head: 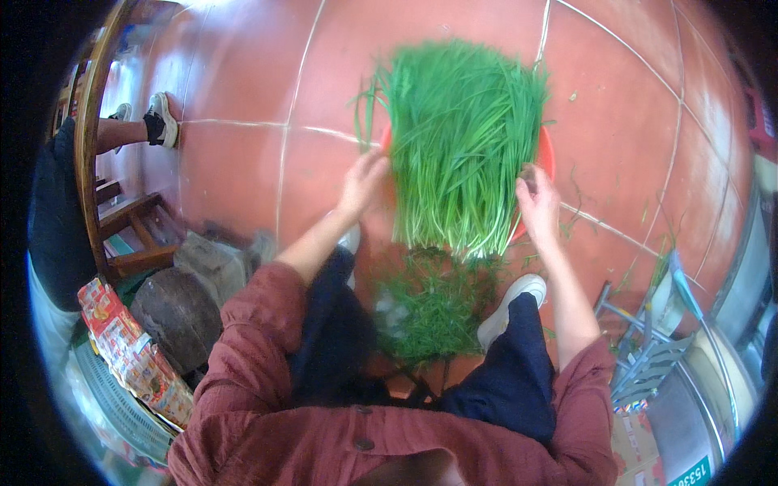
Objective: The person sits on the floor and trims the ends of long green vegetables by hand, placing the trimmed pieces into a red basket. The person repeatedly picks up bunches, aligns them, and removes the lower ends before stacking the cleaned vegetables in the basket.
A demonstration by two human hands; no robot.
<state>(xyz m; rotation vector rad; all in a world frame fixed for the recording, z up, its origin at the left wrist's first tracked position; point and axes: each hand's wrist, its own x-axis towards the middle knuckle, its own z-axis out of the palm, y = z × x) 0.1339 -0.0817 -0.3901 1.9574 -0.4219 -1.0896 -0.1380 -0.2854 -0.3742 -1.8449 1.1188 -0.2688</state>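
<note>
A wide pile of long green garlic chives (pixel 465 140) covers a red basin (pixel 547 152), its pale stem ends towards me and hanging over the near rim. On the pile's left side, my left hand (pixel 364 182) reaches to the basin's edge, its fingertips blurred beside the leaves. Opposite it, my right hand (pixel 538 203) is at the right rim with bent fingers by the stems. Whether either hand grips the rim or only touches it cannot be made out. Between my feet lies a heap of loose green trimmings (pixel 431 310).
Red floor tiles (pixel 231 158) surround the basin, with green scraps on the right. A wooden frame (pixel 88 133) and another person's leg and shoe (pixel 159 121) are at left. Nearer stand a brown rounded object (pixel 176 316) and a grey plastic basket (pixel 115 395). A metal-framed folding item (pixel 650 358) stands right.
</note>
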